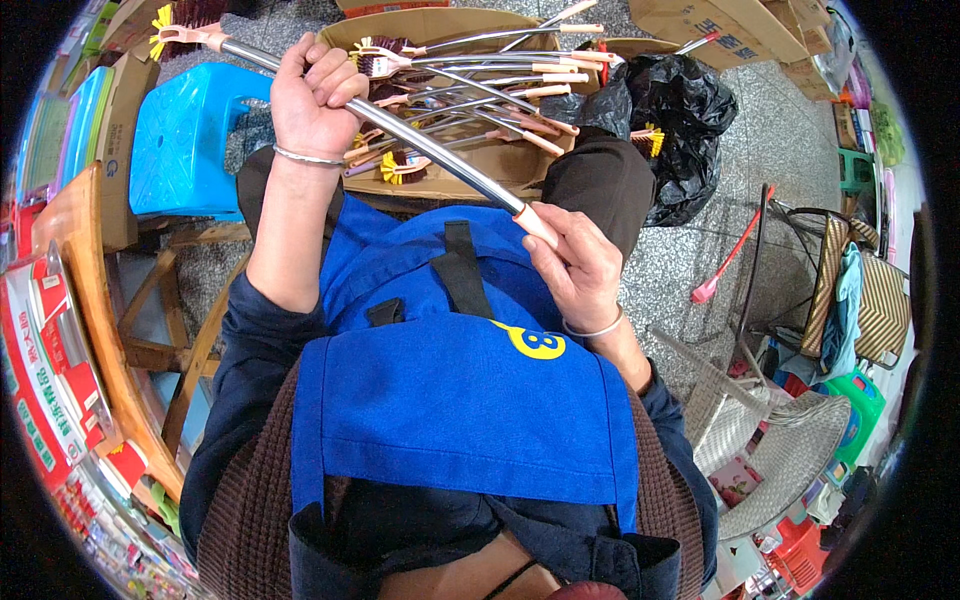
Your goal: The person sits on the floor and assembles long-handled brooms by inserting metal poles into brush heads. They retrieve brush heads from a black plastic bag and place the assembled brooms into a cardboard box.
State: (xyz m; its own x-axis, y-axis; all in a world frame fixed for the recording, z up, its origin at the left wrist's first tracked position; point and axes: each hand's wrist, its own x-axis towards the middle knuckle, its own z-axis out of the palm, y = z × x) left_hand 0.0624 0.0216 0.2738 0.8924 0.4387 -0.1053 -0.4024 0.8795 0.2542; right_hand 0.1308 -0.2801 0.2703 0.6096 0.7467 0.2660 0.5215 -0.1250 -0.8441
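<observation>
Above the blue apron (450,400), the person held a long-handled brush (400,135) slantwise between both hands. The left hand (315,100) was wrapped round the metal shaft near its upper part, fingers curled together over the tube, a thin bangle at the wrist. The right hand (575,265) gripped the lower end, thumb and fingertips pinching the pale pink handle tip. The brush head (185,30), with yellow and dark bristles, pointed up to the left, past the blue plastic stool (185,140). Just beyond the knees stood an open cardboard box (460,100) filled with more brushes of the same kind, their shafts lying crosswise. A black plastic bag (680,120) sat beside the box on the right, and a pink brush (730,255) lay on the stone floor near it
</observation>
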